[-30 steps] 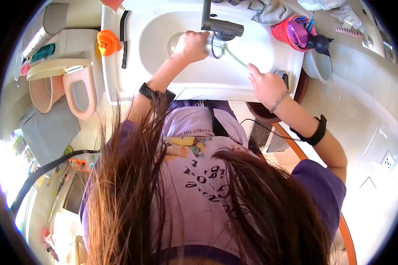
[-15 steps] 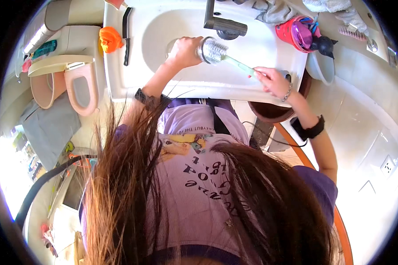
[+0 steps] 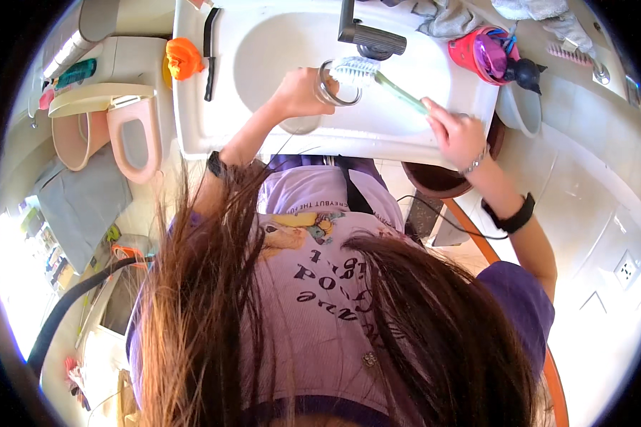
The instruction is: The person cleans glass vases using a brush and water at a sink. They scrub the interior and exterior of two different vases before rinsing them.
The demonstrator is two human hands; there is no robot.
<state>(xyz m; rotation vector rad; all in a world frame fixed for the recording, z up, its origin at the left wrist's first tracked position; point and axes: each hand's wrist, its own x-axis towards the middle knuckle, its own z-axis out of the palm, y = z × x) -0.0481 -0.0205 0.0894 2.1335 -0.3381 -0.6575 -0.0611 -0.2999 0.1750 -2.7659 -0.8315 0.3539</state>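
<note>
Sink [image 3: 201, 128]: white, beneath both my hands; tap [image 3: 370, 37] on its far side.
Left hand [image 3: 303, 92]: from here I see its fingers wrapped round a glass [image 3: 344, 102].
Right hand [image 3: 457, 135]: fingers gripping a pale green brush [image 3: 393, 87] by its near end.
Bristles [image 3: 355, 68]: at the glass's mouth, near the tap.

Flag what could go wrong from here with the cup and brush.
The clear cup might slip from the left hand and knock the sink. The brush, in the right hand, may catch on the cup or bump the tap, which appears close to its bristles.
</note>
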